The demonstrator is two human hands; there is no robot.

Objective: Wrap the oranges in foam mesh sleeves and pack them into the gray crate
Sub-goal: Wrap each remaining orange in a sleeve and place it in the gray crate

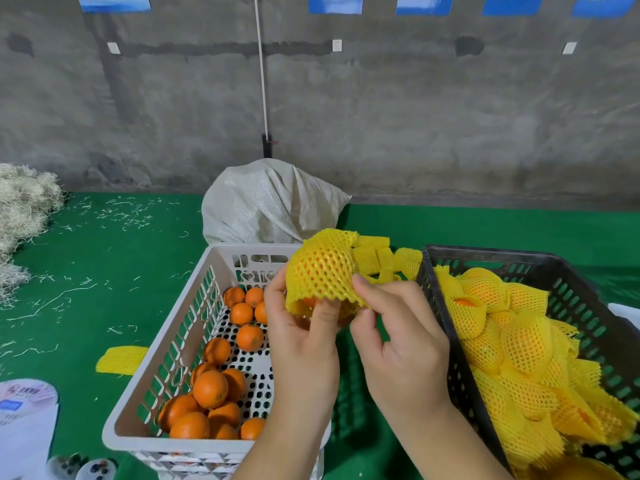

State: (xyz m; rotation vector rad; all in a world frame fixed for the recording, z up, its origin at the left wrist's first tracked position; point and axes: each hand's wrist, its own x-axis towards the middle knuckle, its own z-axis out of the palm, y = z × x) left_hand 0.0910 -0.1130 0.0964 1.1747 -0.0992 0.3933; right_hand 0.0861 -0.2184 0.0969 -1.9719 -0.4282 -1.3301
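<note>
A green mat (pixel 104 271) is spread over the whole work surface, strewn with pale straw shreds, and a heap of straw (pixel 24 209) is piled at its far left edge. Behind the crates a white woven sack (pixel 270 202) is slumped against the concrete wall. The dark gray crate (pixel 568 271) is set at the right, well filled with wrapped oranges (pixel 519 341) in yellow mesh. To its left a white crate (pixel 194 306) is seen, holding bare oranges (pixel 211 389) loosely on its perforated floor. Between the far ends of the 2 crates a small pile of spare sleeves (pixel 384 258) is laid. 1 flat sleeve (pixel 121 358) is left on the mat beside the white crate. Above the gap between the crates an orange in a foam mesh sleeve (pixel 322 271) is held up: its lower rim is pinched by the curled fingers of the left hand (pixel 304 341), and the right hand (pixel 398 341) is closed on the rim's right side, thumb and forefinger gripping the mesh
</note>
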